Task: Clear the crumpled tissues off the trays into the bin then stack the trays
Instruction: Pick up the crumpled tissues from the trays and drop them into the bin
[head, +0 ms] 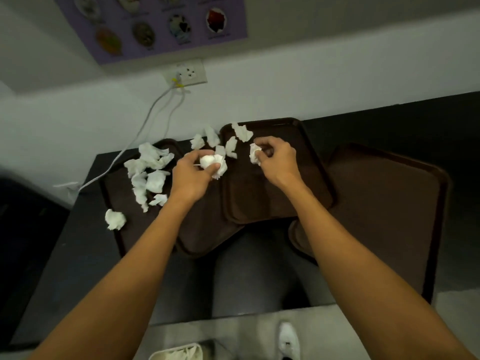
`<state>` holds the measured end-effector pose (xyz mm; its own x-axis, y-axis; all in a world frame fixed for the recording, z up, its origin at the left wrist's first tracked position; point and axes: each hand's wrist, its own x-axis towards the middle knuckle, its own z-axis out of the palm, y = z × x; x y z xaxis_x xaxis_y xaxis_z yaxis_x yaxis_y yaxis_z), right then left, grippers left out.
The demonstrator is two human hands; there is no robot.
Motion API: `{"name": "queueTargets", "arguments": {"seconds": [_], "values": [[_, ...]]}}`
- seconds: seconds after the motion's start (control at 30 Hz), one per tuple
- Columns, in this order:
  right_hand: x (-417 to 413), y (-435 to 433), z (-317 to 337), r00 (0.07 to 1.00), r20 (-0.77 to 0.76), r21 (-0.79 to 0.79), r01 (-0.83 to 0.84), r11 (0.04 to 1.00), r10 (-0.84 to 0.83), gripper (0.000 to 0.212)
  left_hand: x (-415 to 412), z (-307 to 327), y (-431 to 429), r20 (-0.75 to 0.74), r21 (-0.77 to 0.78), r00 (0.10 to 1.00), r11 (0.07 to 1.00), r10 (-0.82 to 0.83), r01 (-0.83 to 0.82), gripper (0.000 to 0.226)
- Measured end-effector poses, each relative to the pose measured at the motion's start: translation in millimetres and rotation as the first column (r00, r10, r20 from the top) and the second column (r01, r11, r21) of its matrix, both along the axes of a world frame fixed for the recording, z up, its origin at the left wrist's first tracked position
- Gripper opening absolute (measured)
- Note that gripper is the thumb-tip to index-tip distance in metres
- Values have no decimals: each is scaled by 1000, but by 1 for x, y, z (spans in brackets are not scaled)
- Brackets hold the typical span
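Note:
Three dark brown trays lie on a black table: a left tray (pixel 117 188), a middle tray (pixel 262 203) overlapping it, and a bare right tray (pixel 389 203). My left hand (pixel 191 172) is closed around a bunch of crumpled white tissues (pixel 214 163) over the seam between the left and middle trays. My right hand (pixel 278 159) pinches one crumpled tissue (pixel 254 154) on the middle tray. Several loose tissues (pixel 150 167) litter the left tray, one lies near its front corner (pixel 115 219), and a few more sit at the back of the middle tray (pixel 242 132).
A small pale bin (pixel 179 353) with tissues in it stands on the floor below the table's near edge, beside a white shoe (pixel 288 339). A wall socket (pixel 188 74) with white cables is behind the left tray. A dark object sits at far left.

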<state>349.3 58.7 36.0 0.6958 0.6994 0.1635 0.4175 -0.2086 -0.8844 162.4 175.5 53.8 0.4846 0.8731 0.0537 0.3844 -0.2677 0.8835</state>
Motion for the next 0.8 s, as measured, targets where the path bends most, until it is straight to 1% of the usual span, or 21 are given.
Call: {"name": "queueTargets", "arguments": {"seconds": [0.13,0.3,0.43,0.53,0.67,0.8], "values": [[-70,-7,12,997,-16,10,-71,997,71,28,-78,6,-16,45,-46,997,997,66,-64,28],[-166,-14,22,986,-45,26,-161,987,162,27,-178,8,-35,76,-40,990,993,117,-115,29],[-240,-17,21,972,-25,11,-234,972,234,26,-246,4,-48,102,-67,979,983,176,-170,29],[-285,-15,19,960,1,-5,-280,960,280,25,-291,-2,-56,154,-126,964,972,219,-200,28],[-334,-12,15,937,-8,-23,-350,936,350,27,-343,-13,-62,143,-133,949,956,280,-262,29],[-374,-7,7,909,-26,-33,-416,909,415,26,-391,-26,-67,109,-139,920,922,377,-361,30]]}}
